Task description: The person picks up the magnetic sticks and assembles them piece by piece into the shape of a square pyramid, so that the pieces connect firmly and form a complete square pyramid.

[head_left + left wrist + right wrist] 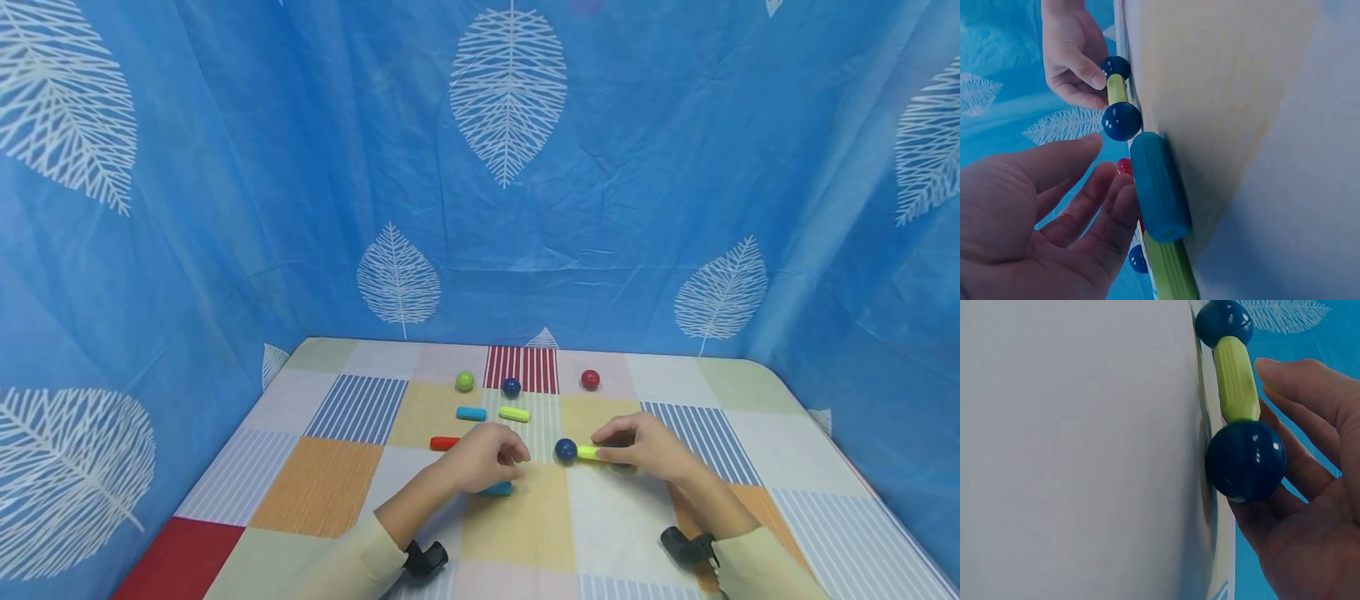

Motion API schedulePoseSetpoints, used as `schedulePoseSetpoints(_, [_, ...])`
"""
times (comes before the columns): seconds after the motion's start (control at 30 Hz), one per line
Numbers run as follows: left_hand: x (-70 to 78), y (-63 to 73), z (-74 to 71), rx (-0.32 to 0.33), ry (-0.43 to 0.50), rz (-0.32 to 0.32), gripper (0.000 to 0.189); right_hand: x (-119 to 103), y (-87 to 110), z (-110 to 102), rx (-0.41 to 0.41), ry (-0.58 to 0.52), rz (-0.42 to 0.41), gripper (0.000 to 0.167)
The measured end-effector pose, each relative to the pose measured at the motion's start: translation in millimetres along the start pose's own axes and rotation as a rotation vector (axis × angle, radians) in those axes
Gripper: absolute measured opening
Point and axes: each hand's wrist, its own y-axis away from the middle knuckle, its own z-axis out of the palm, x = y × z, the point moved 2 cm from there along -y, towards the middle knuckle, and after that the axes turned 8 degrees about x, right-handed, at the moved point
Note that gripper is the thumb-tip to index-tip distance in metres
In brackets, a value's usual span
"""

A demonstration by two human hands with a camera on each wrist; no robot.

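A yellow-green ridged stick [1236, 378] lies on the tablecloth with a dark blue ball at each end, the nearer one [1246, 461] large in the right wrist view. My right hand [647, 446] is around the stick, its thumb tip just above it and the fingers on its far side. A narrow gap shows between thumb and stick in the right wrist view. My left hand [483, 458] hovers with loosely bent fingers, holding nothing. Close by its fingertips lies a blue ridged stick [1160, 187], partly covered by this hand in the head view.
Toward the back sit a green ball [465, 382], a dark blue ball [512, 387] and a red ball [590, 380]. Before them lie another blue stick [471, 413] and a yellow-green stick [514, 414]. A red stick [444, 443] is beside my left hand. Blue curtains [510, 250] enclose the table.
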Motion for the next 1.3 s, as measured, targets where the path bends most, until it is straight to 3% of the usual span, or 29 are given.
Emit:
schedulePoseSetpoints(0.2, [1.7,9.4,-2.9,-0.028,-0.15,0.03,0.013,-3,-3.4,5,-0.035,-0.017,-0.004,0.02])
schedulePoseSetpoints(0.6, [2.9,22.7,-6.1,-0.072,-0.285,0.057,0.018,-4,-2.1,7,-0.101,-0.076,0.015,0.025])
schedulePoseSetpoints(0.9, [-0.6,27.4,-7.7,-0.068,-0.334,0.023,0.019,-4,3.2,7,-0.075,-0.022,0.08,0.026])
schedulePoseSetpoints(1.3, [-1.6,26.6,-4.8,-0.073,-0.31,0.031,0.021,-7,14.1,3,-0.057,-0.001,0.083,0.018])
